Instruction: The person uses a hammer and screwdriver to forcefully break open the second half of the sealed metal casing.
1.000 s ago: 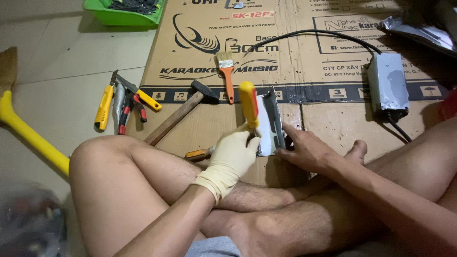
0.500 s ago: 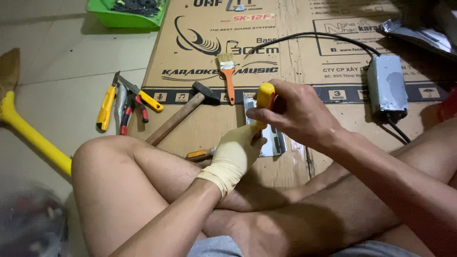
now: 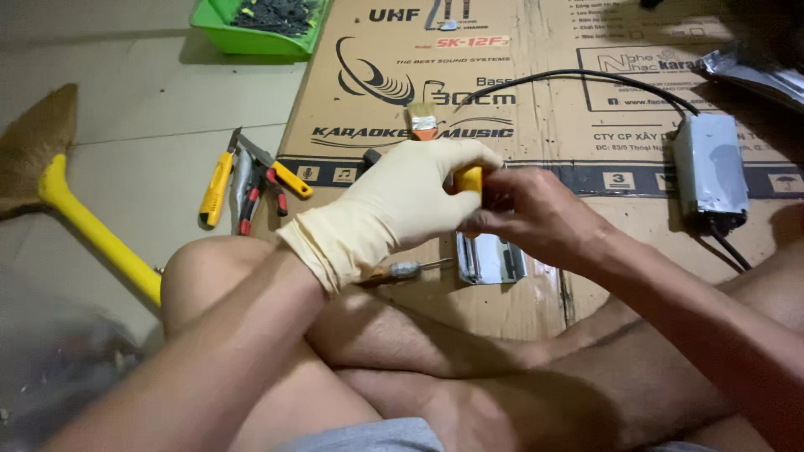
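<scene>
My left hand (image 3: 394, 209), in a cream latex glove, is wrapped around a yellow-handled tool (image 3: 470, 178), of which only a short piece of the handle shows. My bare right hand (image 3: 528, 213) grips the same tool from the right, its fingers touching the glove. Both hands hover above my crossed legs. Beneath them a small shiny metal part (image 3: 490, 259) lies on the flattened cardboard box (image 3: 536, 92). A small screwdriver (image 3: 404, 270) lies just left of that part.
A paintbrush (image 3: 421, 124) with an orange handle pokes out behind my hands. Pliers (image 3: 255, 180) and a yellow utility knife (image 3: 216, 180) lie on the tiled floor to the left. Also around: a yellow-handled broom (image 3: 92, 234), a green tray (image 3: 260, 29), and a grey box (image 3: 710, 172) with a black cable.
My right hand left the metal part on the cardboard and came up to the yellow-handled tool. My left hand shifted to close over the handle, hiding most of it.
</scene>
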